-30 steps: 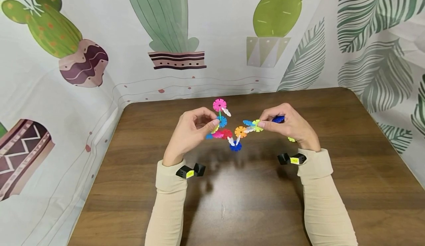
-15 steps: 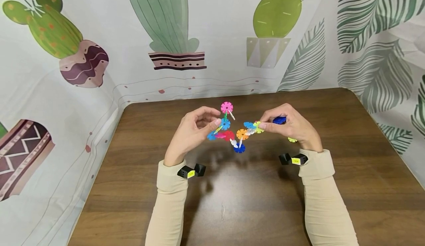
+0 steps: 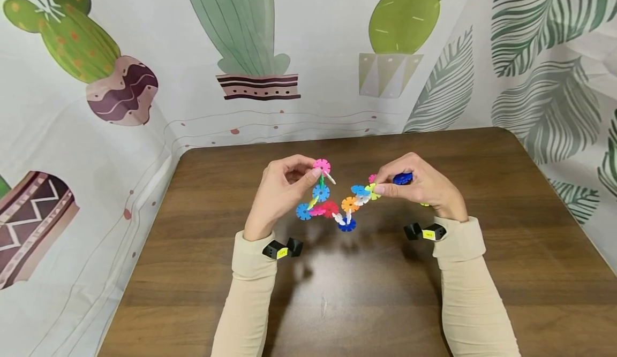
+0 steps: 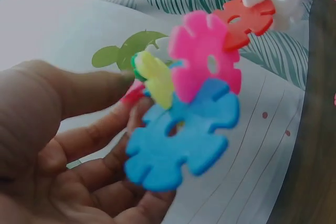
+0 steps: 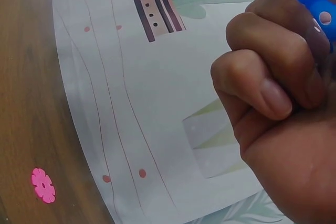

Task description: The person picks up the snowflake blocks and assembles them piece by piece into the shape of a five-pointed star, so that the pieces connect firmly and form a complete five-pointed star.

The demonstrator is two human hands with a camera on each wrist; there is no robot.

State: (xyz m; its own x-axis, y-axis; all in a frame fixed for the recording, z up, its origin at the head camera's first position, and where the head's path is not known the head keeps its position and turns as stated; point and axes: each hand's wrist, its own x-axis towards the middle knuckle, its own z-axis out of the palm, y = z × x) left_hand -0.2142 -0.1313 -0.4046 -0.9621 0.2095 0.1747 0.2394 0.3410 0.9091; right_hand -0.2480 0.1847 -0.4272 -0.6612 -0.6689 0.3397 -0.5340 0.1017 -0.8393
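Note:
A chain of slotted plastic flower discs hangs between my two hands above the table. My left hand pinches the pink disc at its left end, with a white disc stuck on beside it. Below run a green disc, a light blue disc, then yellow, blue, pink and red ones, sagging to a dark blue disc. From there white and orange discs climb to a yellow-green disc, gripped by my right hand. Another dark blue disc shows in the curl of the right hand's fingers.
A loose pink disc lies on the brown wooden table. Part of a yellow-green disc shows under the right wrist. A cactus-printed cloth stands behind the table's far edge.
The left fingers have moved up the chain to its pink end disc. The chain now hangs lower. My right hand shifts slightly, keeping its grip, and the loose pink disc shows beside it.

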